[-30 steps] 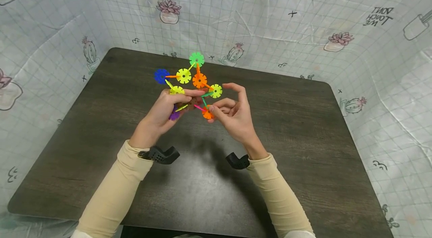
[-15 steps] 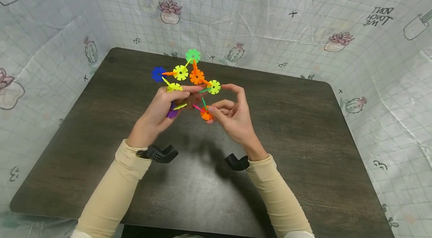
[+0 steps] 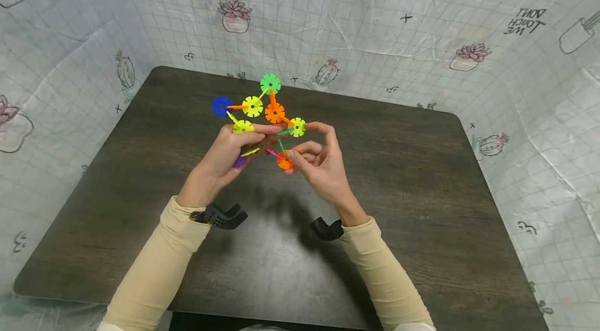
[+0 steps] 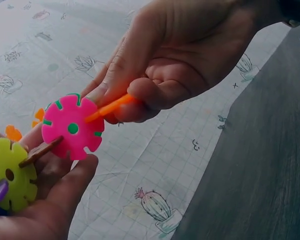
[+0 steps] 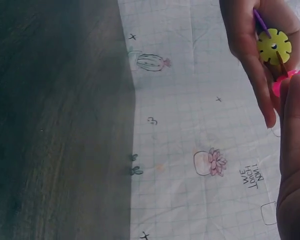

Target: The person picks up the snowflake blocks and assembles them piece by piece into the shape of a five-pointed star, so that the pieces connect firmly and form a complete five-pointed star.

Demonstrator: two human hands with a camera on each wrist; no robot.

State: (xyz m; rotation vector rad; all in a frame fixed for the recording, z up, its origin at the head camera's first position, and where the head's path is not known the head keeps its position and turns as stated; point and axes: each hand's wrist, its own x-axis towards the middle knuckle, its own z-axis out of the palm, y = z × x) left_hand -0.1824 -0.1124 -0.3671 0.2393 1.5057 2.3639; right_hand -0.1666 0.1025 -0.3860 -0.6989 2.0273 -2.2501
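Note:
A linked string of notched plastic building discs is held between both hands above the table. My left hand (image 3: 220, 159) grips it near a yellow disc, with a purple disc (image 3: 240, 162) partly hidden below. My right hand (image 3: 323, 167) pinches an orange disc (image 3: 284, 162) between thumb and fingers. In the left wrist view that orange disc is edge-on, meeting a pink disc (image 4: 57, 137) with green behind its slots. A brown disc (image 4: 42, 151) links the pink one to a yellow-green disc (image 4: 2, 160). Blue (image 3: 221, 107) and green (image 3: 276, 81) discs stand out at the far end.
The dark wood-grain table (image 3: 412, 190) spreads under both arms. A white cloth (image 3: 365, 23) printed with grid lines and potted plants hangs behind and along both sides. Black wrist mounts (image 3: 225, 216) sit at the sleeve cuffs.
The discs and both hands have shifted slightly left, with a small rise and dip of the string. Both hands keep their hold, and the right index finger has come a little lower.

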